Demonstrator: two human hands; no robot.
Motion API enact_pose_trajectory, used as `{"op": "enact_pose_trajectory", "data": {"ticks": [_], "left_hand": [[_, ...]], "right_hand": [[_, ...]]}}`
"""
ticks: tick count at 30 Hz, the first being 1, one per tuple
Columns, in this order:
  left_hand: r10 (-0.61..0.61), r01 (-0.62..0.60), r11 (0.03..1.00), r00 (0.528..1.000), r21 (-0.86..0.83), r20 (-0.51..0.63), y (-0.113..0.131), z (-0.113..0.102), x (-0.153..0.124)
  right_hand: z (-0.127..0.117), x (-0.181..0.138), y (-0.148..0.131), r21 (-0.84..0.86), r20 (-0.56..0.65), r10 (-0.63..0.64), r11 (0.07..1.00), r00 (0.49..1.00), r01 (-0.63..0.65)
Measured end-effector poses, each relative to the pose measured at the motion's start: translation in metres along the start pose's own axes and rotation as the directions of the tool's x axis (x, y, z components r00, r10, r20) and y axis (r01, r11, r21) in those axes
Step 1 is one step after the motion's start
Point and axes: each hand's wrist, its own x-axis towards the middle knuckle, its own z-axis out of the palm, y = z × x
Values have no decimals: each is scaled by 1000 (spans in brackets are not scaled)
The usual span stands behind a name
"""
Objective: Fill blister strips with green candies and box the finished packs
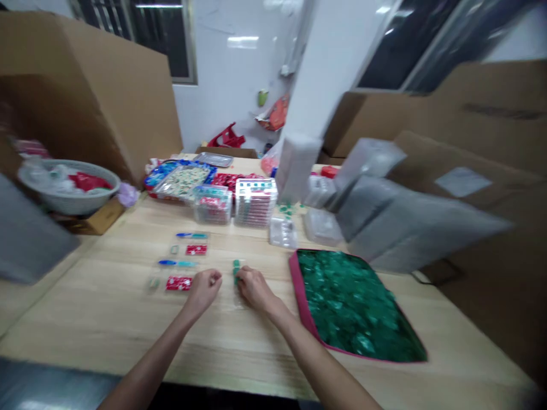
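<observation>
My right hand (256, 289) is closed, its fingertips on a small green piece (236, 279) in a narrow clear plastic tray (239, 302). Another green piece (236, 263) lies at the far end of that tray. To the left, my left hand (205, 290) hovers with fingers curled together; anything between them is hidden. Beside it is a red patterned packet (178, 283), with a blue-and-teal pen (177, 263) just beyond. A second red patterned packet (196, 250) and a similar pen (191, 235) lie farther back, apparently in clear trays.
A pink-edged container of green wrapped pieces (346, 302) sits at right. Filled clear cases (256, 202) stand stacked at the back, near an empty-looking clear tray (282, 232). Grey plastic bags (410, 216) lean at right. A basket (68, 193) and large cardboard box (123, 91) stand left.
</observation>
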Motion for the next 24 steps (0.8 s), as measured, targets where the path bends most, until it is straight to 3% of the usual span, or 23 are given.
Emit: {"op": "enact_pose_trajectory", "data": {"ticks": [3,7,12,15,19,22,24], "left_hand": [[97,-98,995,994,16,53,-2,9,-21],[333,-348,925,936,152,119,-14,29,-31],[336,-393,869,914,301,226,-12,36,-46],[294,-362,880,923,308,248,-7,36,-59],[275,-348,893,924,285,267,-6,35,-81],[262,-334,905,926,264,272,-5,31,-91],[253,-310,923,935,227,247,2,27,-94]], "right_hand": [[-22,-15,-8,-72,-48,50,996,998,-54],[-71,-51,-2,-174,-158,158,967,975,-185],[-134,-104,41,-272,-261,338,873,904,-405],[-144,-117,65,-355,-196,397,824,897,-442],[-141,-119,78,-357,-181,387,831,904,-427],[-144,-121,81,-256,-217,365,874,905,-414],[-148,-124,77,-82,-264,352,919,898,-385]]}}
